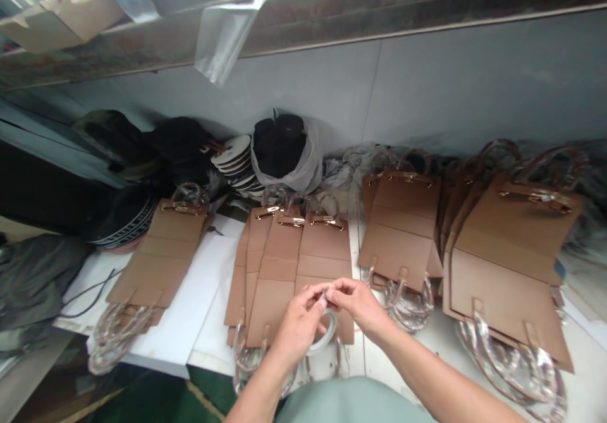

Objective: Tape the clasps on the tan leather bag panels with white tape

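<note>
A narrow white roll of tape hangs below my left hand, which is closed around it. My right hand meets the left at the fingertips, and its thumb and forefinger pinch what looks like the loose end of the tape. Fingers cover most of that end. Behind both hands lie several overlapping brown bag panels with metal clasps at their far edge. Plastic-wrapped handles stick out from these panels at the near edge of the table.
More brown bag panels lie in stacks at the left, the right and the far right. Toward the wall stand ribbon spools and a plastic bag of black rolls. A metal shelf beam crosses above.
</note>
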`<state>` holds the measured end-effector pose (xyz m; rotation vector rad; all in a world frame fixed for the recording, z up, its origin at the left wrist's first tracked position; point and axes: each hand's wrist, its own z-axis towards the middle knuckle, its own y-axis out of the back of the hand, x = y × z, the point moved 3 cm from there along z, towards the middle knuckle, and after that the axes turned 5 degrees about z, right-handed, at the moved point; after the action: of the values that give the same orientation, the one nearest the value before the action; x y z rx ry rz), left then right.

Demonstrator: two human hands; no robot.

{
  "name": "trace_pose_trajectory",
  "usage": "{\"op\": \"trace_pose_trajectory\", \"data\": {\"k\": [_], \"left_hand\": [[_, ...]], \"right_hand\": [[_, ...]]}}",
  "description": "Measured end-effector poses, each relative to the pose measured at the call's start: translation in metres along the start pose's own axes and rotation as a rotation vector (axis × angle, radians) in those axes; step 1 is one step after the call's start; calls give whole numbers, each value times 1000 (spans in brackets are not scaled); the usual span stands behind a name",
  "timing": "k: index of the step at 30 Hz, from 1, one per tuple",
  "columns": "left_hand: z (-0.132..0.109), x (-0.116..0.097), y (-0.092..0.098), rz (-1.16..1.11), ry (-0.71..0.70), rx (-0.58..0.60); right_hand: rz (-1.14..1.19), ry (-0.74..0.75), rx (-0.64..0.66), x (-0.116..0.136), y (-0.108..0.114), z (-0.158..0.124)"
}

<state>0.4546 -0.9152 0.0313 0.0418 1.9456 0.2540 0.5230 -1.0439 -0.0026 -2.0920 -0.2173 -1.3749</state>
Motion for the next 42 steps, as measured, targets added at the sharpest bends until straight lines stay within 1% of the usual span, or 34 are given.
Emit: {"op": "trace_pose_trajectory", "data": {"k": [4, 7, 10, 12, 14, 17, 19, 20, 21, 23, 25, 28, 32, 34, 35, 38, 40, 42], "left_hand": [[10, 5, -1, -45, 78, -53], [16, 9, 2, -104, 119, -71], [21, 11, 10, -127, 138, -50], [25, 10, 15, -90, 140, -10], [29, 11, 19, 0, 149, 16], [33, 13, 23, 146, 157, -1], [35, 13, 24, 184, 127, -1], [36, 12, 25, 195, 99, 8], [36, 10, 25, 208, 63, 19], [38, 5, 26, 244, -18, 35], [40, -1, 26, 287, -80, 35], [43, -5, 25, 330, -104, 39], [49, -4, 25, 328, -96, 37], [54, -2, 24, 286, -79, 49], [57, -1, 24, 237, -44, 60], [70, 11, 22, -40, 155, 115], [79, 24, 22, -255, 292, 105], [88, 41, 25, -388, 366, 50]], "right_hand": [[-77, 22, -66, -1, 5, 1], [-126, 32, -99, -1, 8, 2], [-182, 35, -99, -1, 10, 4], [-246, 48, -104, -1, 12, 6], [-388, 114, -119, 2, 14, 9], [-678, 265, -163, 12, 19, 14], [-781, 348, -171, 22, 23, 17], [-798, 380, -141, 26, 23, 19], [-808, 410, -84, 30, 23, 21], [-849, 456, 74, 36, 20, 25], [-932, 481, 183, 39, 16, 28], [-1063, 497, 230, 42, 14, 33], [-1167, 486, 218, 44, 13, 38], [-1171, 485, 208, 45, 12, 39], [-1164, 491, 207, 45, 11, 40], [-1106, 500, 204, 47, 10, 43], [-989, 454, 173, 47, 14, 51], [-788, 355, 83, 45, 25, 67]]}}
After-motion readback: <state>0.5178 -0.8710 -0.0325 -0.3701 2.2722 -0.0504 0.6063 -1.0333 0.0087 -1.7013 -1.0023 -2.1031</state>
